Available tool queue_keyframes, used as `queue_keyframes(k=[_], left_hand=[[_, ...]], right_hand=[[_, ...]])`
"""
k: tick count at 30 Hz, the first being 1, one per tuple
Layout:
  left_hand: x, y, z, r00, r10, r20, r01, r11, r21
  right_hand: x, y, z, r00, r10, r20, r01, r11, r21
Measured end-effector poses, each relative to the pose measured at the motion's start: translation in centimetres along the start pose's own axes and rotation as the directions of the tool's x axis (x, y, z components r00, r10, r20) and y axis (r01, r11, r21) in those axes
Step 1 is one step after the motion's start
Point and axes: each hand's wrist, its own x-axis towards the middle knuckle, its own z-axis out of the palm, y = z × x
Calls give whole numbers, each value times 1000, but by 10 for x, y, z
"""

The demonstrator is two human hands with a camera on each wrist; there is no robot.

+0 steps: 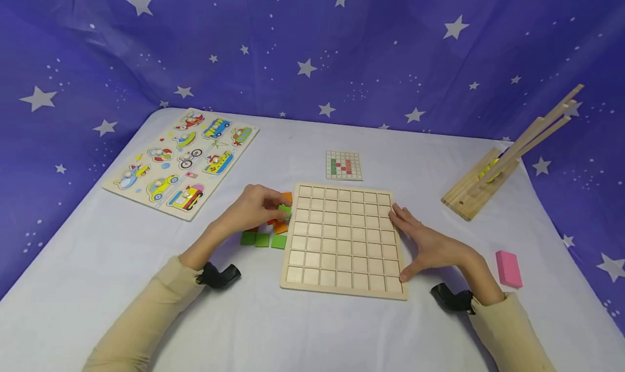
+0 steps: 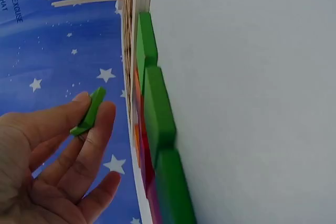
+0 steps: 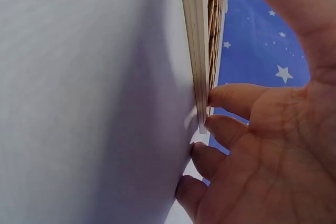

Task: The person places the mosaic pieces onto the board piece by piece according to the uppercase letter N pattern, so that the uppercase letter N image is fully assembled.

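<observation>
While pinching a green, square, wooden-looking tile (image 2: 93,109) in the left hand (image 1: 250,208), with the right hand (image 1: 433,248) loosely spread, treat as probably light and stiff, holding opposite edges.

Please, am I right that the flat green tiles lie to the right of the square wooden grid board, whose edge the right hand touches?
Not quite: the head view shows the flat green tiles to the left of the square wooden grid board; the right hand does touch its edge.

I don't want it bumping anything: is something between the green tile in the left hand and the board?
Nothing visible is: the left hand holds the green tile raised, close beside the board.
</observation>
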Motion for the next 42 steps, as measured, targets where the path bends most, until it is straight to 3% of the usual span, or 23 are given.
queue_keyframes(k=[3, 6, 13, 18, 25, 29, 35, 38, 42], left_hand=[[10, 5, 5, 999, -48, -26, 47, 997, -55], [22, 10, 10, 997, -58, -57, 53, 996, -78], [41, 20, 26, 999, 15, -37, -19, 996, -87], [42, 15, 36, 997, 81, -17, -83, 992, -97], [44, 12, 42, 991, 128, -26, -130, 988, -80], [45, 11, 45, 980, 193, -49, -196, 980, -44], [45, 7, 47, 951, 304, -62, -306, 952, -27], [47, 4, 48, 933, 355, -58, -358, 932, -49], [47, 1, 47, 924, 383, -20, -383, 922, -61]], right_hand=[[0, 1, 1, 1000, 1, 4, -1, 1000, 2], [0, 2, 2, 1000, 2, 8, -2, 1000, 6], [0, 3, 2, 1000, -4, 10, 4, 1000, 13], [0, 3, 2, 1000, -5, 12, 5, 1000, 5], [0, 1, 0, 1000, -4, 14, 4, 1000, -1], [0, 0, -2, 1000, -2, 13, 2, 1000, 3], [0, 0, -3, 1000, 10, 17, -10, 1000, 5], [0, 0, -3, 1000, 12, 19, -12, 1000, 5], [0, 1, -3, 1000, 14, 20, -14, 1000, 4]])
